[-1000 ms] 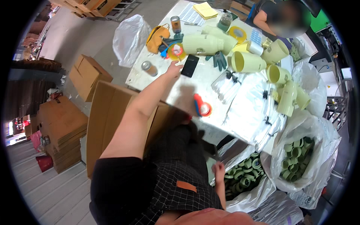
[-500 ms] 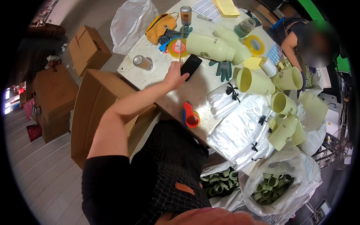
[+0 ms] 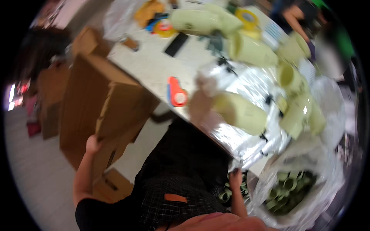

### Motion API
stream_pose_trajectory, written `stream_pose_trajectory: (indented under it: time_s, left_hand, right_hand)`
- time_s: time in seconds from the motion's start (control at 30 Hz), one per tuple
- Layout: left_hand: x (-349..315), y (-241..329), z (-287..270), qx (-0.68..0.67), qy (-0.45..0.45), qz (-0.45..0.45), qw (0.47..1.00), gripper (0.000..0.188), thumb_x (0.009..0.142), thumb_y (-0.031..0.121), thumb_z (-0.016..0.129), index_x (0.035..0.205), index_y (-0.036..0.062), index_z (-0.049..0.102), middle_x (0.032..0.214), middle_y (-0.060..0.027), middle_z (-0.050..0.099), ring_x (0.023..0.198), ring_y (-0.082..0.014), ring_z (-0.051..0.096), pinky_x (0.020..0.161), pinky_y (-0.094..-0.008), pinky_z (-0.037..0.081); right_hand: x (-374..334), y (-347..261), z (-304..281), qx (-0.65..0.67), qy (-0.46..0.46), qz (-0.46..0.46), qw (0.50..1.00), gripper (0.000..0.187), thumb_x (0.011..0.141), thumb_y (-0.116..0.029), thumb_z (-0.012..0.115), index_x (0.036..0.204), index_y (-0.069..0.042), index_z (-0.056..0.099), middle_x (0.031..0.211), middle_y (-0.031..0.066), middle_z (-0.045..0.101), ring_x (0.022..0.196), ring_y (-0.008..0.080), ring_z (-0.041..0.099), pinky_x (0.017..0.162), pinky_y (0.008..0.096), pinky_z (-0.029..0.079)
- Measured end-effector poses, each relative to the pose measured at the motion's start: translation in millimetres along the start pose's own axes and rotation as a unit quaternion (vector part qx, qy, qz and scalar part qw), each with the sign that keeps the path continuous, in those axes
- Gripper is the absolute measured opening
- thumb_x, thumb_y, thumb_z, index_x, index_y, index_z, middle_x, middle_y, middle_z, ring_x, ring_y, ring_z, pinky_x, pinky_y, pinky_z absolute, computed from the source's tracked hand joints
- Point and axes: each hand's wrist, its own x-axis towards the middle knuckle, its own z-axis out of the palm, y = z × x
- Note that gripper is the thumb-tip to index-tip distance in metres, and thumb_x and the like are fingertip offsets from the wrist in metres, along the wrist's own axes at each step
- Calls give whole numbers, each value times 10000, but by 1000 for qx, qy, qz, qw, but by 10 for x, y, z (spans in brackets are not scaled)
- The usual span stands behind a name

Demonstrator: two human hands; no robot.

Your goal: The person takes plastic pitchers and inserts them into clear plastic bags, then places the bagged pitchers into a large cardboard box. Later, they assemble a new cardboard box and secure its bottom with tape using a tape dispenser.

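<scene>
Box [image 3: 84, 111], brown cardboard, large: beside the near left side of the table [image 3: 150, 67], tilted and turned from its pose half a second ago. Left hand [image 3: 93, 144]: formerly beside the phone, now down at the box edge; fingers closed on that edge, thumb detail blurred. Right hand [image 3: 235, 180]: out of view half a second ago, now near the table's front corner; fingers appear curled, but whether they pinch anything cannot be told. Phone [image 3: 176, 44], black: flat on the table, no hand beside it now. Tube [image 3: 248, 115], pale green, one: lying over the silver bags [image 3: 239, 82], where none lay before; blurred. Tape dispenser [image 3: 179, 94], red and blue: on the table, left of the silver bags, as before. Can [image 3: 130, 43]: at the table's left edge, blurred. Plastic sack [image 3: 266, 208], clear, holding green rings [image 3: 287, 188]: right of the right hand.
</scene>
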Motion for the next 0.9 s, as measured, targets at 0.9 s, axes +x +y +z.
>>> stream_pose_trajectory:
  time_s: [0.9]
  left_hand:
    - [-509,-88,638,9,313,151,938,629,750,55,717,1345,48,514,1040,-223,679,1002,-395,643,843,-483,519]
  right_hand:
    - [-402,-2477,1002,609,-285,-254,695,916,741,-362,855,1456,-8,403,1335,95,589,1227,229,581,1055,365,469]
